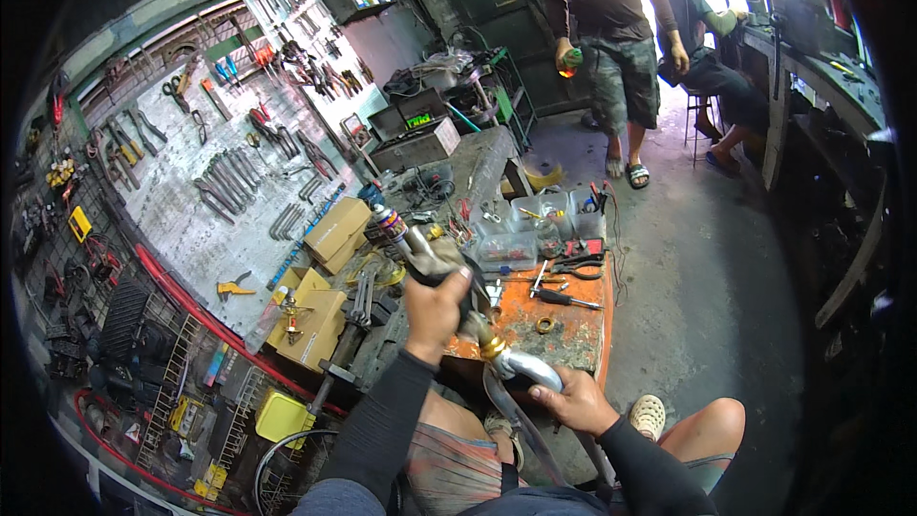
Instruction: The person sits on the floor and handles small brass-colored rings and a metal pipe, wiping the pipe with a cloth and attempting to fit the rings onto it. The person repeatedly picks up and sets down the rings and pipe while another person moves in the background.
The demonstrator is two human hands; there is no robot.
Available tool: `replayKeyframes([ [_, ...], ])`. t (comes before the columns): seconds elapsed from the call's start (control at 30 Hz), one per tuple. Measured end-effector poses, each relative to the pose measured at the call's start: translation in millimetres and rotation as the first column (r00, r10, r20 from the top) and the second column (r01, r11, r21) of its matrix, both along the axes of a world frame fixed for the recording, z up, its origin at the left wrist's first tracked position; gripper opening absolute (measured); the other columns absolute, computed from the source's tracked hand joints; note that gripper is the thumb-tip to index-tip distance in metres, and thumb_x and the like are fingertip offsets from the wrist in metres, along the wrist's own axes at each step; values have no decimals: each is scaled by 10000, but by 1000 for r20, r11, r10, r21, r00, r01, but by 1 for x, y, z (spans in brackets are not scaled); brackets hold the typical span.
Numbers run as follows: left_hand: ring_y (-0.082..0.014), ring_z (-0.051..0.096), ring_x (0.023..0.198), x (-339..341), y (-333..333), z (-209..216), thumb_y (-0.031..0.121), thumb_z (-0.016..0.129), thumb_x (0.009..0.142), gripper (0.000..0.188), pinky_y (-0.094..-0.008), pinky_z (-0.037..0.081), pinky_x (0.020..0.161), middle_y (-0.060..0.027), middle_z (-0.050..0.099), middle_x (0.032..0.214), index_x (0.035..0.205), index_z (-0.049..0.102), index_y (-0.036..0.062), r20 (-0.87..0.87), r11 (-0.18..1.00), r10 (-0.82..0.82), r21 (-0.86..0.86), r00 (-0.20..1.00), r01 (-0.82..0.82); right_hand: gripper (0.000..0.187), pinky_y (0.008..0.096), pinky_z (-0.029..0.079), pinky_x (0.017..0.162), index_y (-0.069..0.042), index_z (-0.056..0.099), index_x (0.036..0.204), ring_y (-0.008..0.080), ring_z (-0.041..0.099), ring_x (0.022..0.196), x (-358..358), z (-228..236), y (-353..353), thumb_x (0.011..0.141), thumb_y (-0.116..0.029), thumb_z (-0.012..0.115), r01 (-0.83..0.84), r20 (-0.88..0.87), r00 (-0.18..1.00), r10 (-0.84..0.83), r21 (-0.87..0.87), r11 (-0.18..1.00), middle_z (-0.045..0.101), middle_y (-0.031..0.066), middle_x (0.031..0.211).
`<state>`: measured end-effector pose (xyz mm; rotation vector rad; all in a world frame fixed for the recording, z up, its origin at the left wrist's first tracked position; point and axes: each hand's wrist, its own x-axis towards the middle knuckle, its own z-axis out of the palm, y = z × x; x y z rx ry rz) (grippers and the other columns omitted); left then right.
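My left hand is closed around the dark middle of a metal assembly whose exact kind I cannot make out. A tube with a purple, white and gold banded end sticks out beyond that hand. On the nearer side, a gold ringed collar joins a bent silver tube. The fingers of my right hand wrap around the lower end of this bend. Behind the assembly stands an orange-topped workbench, with a brass ring, a black-handled tool and pliers on it.
Clear plastic bins stand on the bench. Cardboard boxes and a tool-covered pegboard are at the left. One person stands beyond the bench holding a bottle; another person sits at a far-right worktable.
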<state>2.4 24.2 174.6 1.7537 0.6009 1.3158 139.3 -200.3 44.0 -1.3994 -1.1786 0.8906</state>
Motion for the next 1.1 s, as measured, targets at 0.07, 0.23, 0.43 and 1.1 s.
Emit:
replayKeyframes([
  [0.07,-159,697,916,-11,16,26,54,805,936,185,-350,568,893,-19,748,1002,1101,734,10,-80,999,7,42,997,-4,489,425,590,775,36,730,1227,284,767,826,-8,-4,-3,1028,-407,790,25,16,999,-28,129,991,776,217,922],
  [0.23,-146,675,1004,-16,66,34,7,814,925,554,-329,569,930,-29,693,1135,1424,574,35,51,968,154,193,987,-161,557,433,606,821,38,695,1359,348,796,891,-8,1,3,1023,-396,789,-29,34,999,28,7,1000,794,255,1013],
  [0.43,-144,701,849,-32,100,49,239,717,1080,217,-330,562,783,-28,767,994,1065,756,26,44,973,182,135,982,-186,539,418,604,871,21,694,1384,306,797,957,-10,1,2,1022,-365,795,-41,29,999,41,-21,999,806,231,1035],
  [1.1,-162,652,1000,46,-28,-32,58,821,946,405,-340,542,967,-33,687,1089,1285,603,15,30,991,-72,112,997,68,323,307,512,558,-33,675,1080,107,616,604,27,-34,3,1094,-350,733,-67,-385,920,79,44,997,635,6,731],
])
